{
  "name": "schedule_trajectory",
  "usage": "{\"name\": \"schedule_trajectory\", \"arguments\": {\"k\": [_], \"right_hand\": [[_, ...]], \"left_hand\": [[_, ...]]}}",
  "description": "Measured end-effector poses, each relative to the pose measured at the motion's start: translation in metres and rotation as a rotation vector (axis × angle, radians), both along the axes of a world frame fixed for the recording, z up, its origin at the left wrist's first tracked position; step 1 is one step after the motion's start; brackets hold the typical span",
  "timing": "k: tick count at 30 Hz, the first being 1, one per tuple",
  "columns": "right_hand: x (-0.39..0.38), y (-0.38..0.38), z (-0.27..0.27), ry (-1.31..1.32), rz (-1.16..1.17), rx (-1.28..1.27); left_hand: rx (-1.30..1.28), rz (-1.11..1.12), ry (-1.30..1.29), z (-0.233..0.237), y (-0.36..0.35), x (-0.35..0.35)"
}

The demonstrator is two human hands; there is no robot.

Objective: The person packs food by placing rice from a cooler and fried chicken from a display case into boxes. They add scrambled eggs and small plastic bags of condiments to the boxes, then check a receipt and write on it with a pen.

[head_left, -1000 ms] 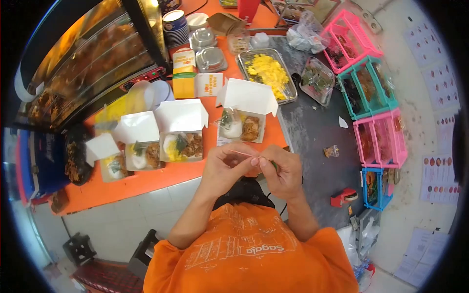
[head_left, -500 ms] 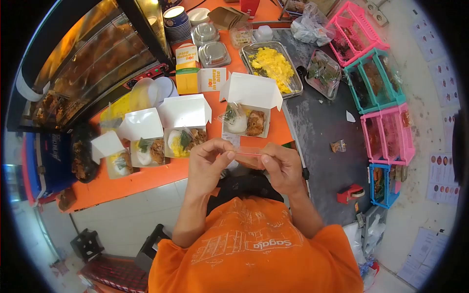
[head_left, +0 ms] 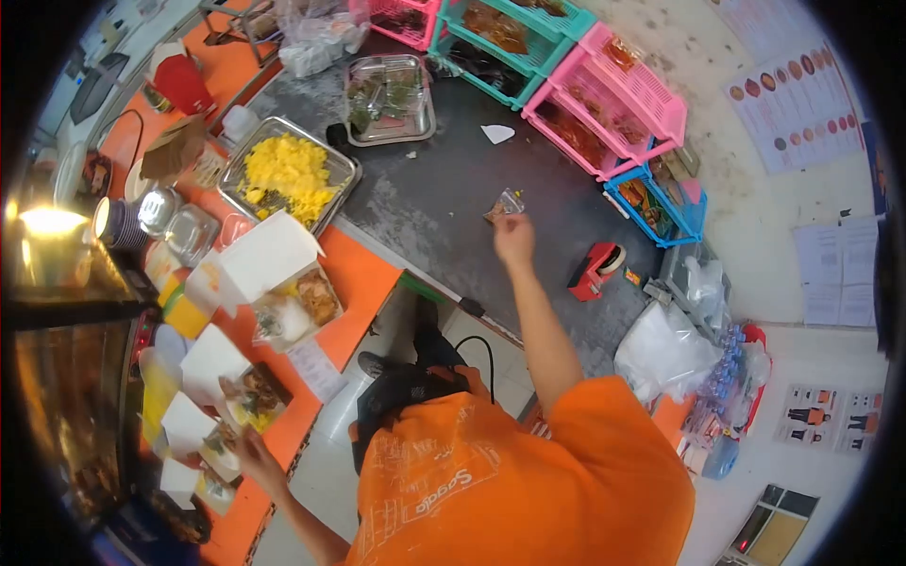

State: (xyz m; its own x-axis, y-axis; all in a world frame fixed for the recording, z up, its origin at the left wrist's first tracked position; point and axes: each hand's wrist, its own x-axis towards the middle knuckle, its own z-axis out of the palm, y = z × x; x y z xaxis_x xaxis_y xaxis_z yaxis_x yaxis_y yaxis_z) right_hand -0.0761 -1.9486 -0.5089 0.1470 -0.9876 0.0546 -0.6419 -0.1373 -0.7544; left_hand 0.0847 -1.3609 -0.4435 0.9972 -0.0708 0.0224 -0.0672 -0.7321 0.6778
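Note:
My right hand (head_left: pixel 513 240) reaches over the dark counter, its fingers closed on the near edge of a small clear plastic bag (head_left: pixel 508 203) with brownish contents. My left hand (head_left: pixel 253 455) is low at the left, beside an open white food box (head_left: pixel 189 421); its fingers are blurred, and whether they touch the box I cannot make out. Farther up the orange table stand another open box (head_left: pixel 243 389) with yellow and brown food and a larger one (head_left: pixel 276 255) holding rice, fried meat and a clear bag of greens.
A metal tray of yellow food (head_left: pixel 288 179) and a tray of green leaves (head_left: pixel 389 99) lie beyond. Stacked pink baskets (head_left: pixel 604 104) and a blue basket (head_left: pixel 661 203) line the wall. A red tape dispenser (head_left: pixel 595 272) sits right of my right hand.
The view has swung toward the dark counter. My hands, together before over a thin clear plastic piece, are now far apart: the right at the small bag, the left down by the boxes.

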Motion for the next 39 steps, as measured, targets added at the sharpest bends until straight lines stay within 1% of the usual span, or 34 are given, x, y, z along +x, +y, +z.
{"name": "schedule_trajectory", "arguments": {"k": [1, 2, 3, 4, 5, 6, 7, 9, 10, 12, 13, 14, 15, 16, 17, 18, 19, 20, 21, 22, 24, 25, 27, 29, 30, 34, 36, 38, 39], "right_hand": [[-0.018, -0.046, -0.043, 0.118, -0.128, -0.142], [-0.024, -0.076, -0.067, 0.211, -0.197, -0.236], [-0.025, -0.097, -0.078, 0.300, -0.264, -0.333], [-0.026, -0.109, -0.073, 0.298, -0.265, -0.326], [-0.026, -0.118, -0.061, 0.272, -0.042, -0.172], [-0.025, -0.124, -0.049, 0.241, 0.178, -0.018], [-0.022, -0.131, -0.040, 0.241, 0.167, -0.011], [-0.024, -0.134, -0.026, 0.354, 0.390, 0.134], [-0.025, -0.130, -0.020, 0.362, 0.392, 0.138], [-0.022, -0.122, -0.013, 0.304, 0.399, 0.422], [-0.022, -0.116, -0.014, 0.309, 0.407, 0.424], [-0.024, -0.110, -0.015, 0.315, 0.404, 0.415], [-0.027, -0.105, -0.016, 0.317, 0.395, 0.406], [-0.031, -0.102, -0.018, 0.315, 0.393, 0.406], [-0.035, -0.098, -0.021, 0.257, 0.393, 0.341], [-0.038, -0.097, -0.024, 0.198, 0.391, 0.274], [-0.041, -0.096, -0.023, 0.194, 0.384, 0.273], [-0.046, -0.091, -0.022, 0.126, 0.386, 0.342], [-0.048, -0.089, -0.019, 0.057, 0.389, 0.405], [-0.050, -0.085, -0.016, 0.054, 0.384, 0.414], [-0.053, -0.072, -0.008, -0.115, 0.399, 0.605], [-0.053, -0.068, -0.006, -0.119, 0.394, 0.614], [-0.055, -0.059, -0.005, -0.242, 0.412, 0.727], [-0.057, -0.053, -0.010, -0.242, 0.407, 0.713], [-0.057, -0.052, -0.012, -0.235, 0.405, 0.687], [-0.061, -0.054, -0.009, -0.272, 0.392, 0.736], [-0.062, -0.058, -0.012, -0.300, 0.429, 0.733], [-0.063, -0.064, -0.011, -0.298, 0.442, 0.759], [-0.064, -0.066, -0.011, -0.289, 0.459, 0.778]], "left_hand": [[0.113, -0.079, 0.178, -0.011, 0.013, -0.021], [0.227, -0.153, 0.355, -0.024, 0.033, -0.046], [0.554, -0.427, 0.300, -0.061, 0.068, -0.075], [0.585, -0.590, 0.503, -0.082, 0.090, -0.101], [0.578, -0.654, 0.667, -0.090, 0.087, -0.126], [0.563, -0.681, 0.757, -0.100, 0.077, -0.148], [0.548, -0.689, 0.785, -0.107, 0.069, -0.158], [0.529, -0.712, 0.803, -0.109, 0.051, -0.160], [0.539, -0.719, 0.783, -0.102, 0.040, -0.145], [0.566, -0.736, 0.731, -0.084, 0.011, -0.106], [0.571, -0.744, 0.668, -0.074, -0.008, -0.084], [0.555, -0.739, 0.598, -0.063, -0.033, -0.063], [0.499, -0.762, 0.446, -0.068, -0.056, -0.046], [0.323, -0.749, 0.438, -0.044, -0.105, -0.030], [0.149, -0.735, 0.429, -0.007, -0.165, -0.019], [0.132, -0.770, 0.420, 0.018, -0.220, -0.014], [-0.052, -0.826, 0.497, 0.001, -0.255, -0.010], [-0.290, -0.807, 0.552, -0.006, -0.298, -0.018], [-0.261, -0.875, 0.570, 0.005, -0.344, -0.024], [-0.338, -0.962, 0.497, 0.003, -0.385, -0.032], [-0.356, -1.017, 0.520, -0.021, -0.451, -0.051], [-0.344, -1.026, 0.532, -0.032, -0.480, -0.059], [-0.316, -1.037, 0.551, -0.047, -0.517, -0.074], [-0.402, -1.066, 0.600, -0.054, -0.539, -0.081], [-0.385, -1.066, 0.606, -0.057, -0.544, -0.081], [-0.300, -1.057, 0.673, -0.060, -0.554, -0.074], [-0.270, -1.053, 0.714, -0.061, -0.559, -0.069], [-0.352, -1.000, 0.943, -0.065, -0.562, -0.063], [-0.343, -0.999, 0.946, -0.068, -0.563, -0.063]]}}
